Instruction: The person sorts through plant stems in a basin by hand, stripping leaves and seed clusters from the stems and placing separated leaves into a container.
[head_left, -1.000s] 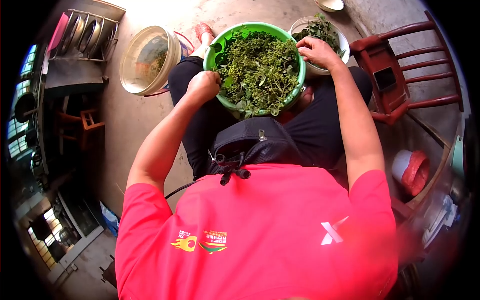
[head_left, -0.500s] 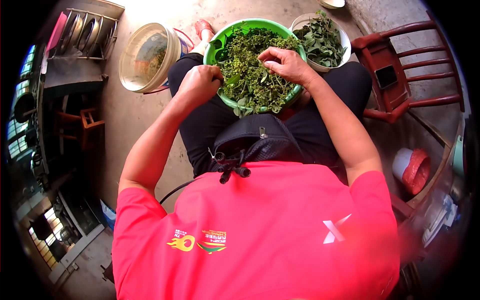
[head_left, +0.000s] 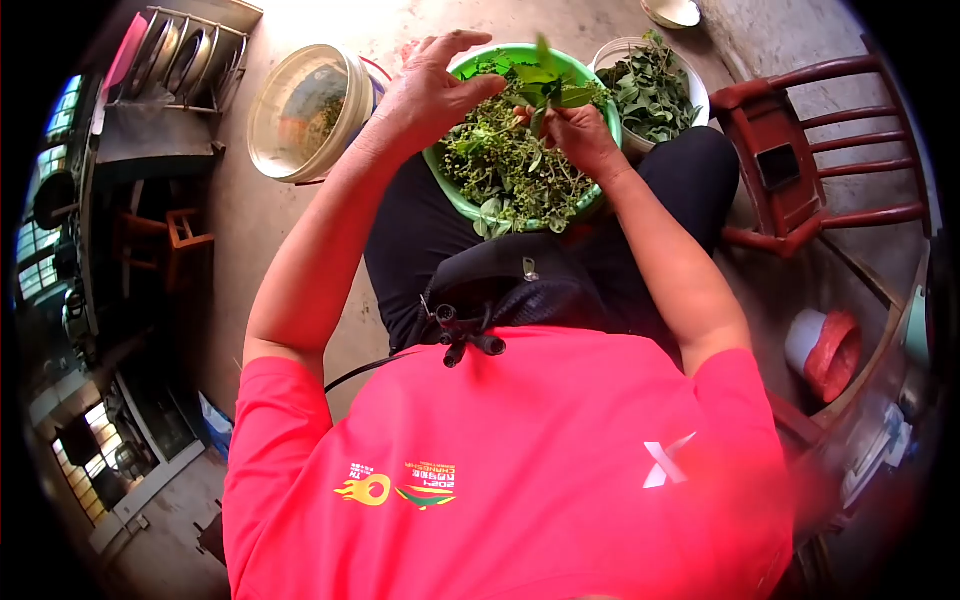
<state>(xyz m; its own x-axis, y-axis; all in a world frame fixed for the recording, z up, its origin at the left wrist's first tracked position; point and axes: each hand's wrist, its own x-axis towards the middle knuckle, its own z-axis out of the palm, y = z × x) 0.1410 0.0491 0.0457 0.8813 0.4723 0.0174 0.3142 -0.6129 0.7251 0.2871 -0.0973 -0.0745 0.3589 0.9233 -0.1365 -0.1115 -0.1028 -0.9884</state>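
Between my knees stands a green basin (head_left: 462,203) heaped with stems bearing tiny green berry-like clusters (head_left: 520,170). My right hand (head_left: 582,138) is closed over the basin, pinching a leafy green sprig (head_left: 545,92) whose broad leaves point up and to the left. To the left of that sprig, my left hand (head_left: 432,88) is raised over the basin's left rim. Its thumb and fingers are spread apart, with nothing visible between them.
A white bucket of loose leaves (head_left: 655,95) stands right of the basin. On the left is a pale plastic bucket (head_left: 300,115) with some plant bits inside. A red wooden chair (head_left: 770,170) is at my right; a dish rack (head_left: 185,60) stands far left.
My left hand has risen up and away from the pile and its fingers have opened. My right hand now holds a leafy sprig, lifted above the clusters.
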